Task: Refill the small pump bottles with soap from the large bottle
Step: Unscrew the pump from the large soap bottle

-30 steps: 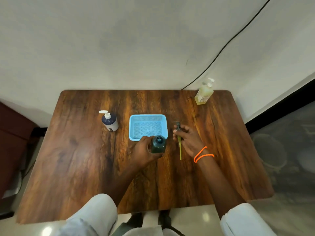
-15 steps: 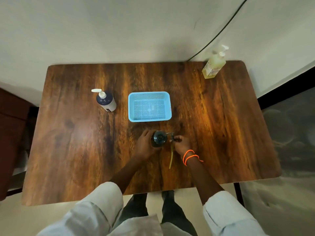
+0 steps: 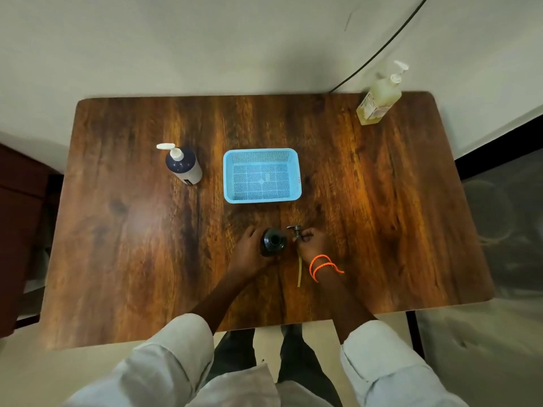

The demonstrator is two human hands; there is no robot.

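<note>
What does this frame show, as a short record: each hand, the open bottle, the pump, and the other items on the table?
left hand: grips the dark green bottle from the side, holding it upright on the table
dark green bottle: neck open, pump off
right hand: pinches the removed pump just right of the bottle, dip tube trailing toward the person
blue basket: behind the hands, nothing visible inside
navy pump bottle: left of the basket, pump on
yellow soap bottle: far right corner, pump on
</note>
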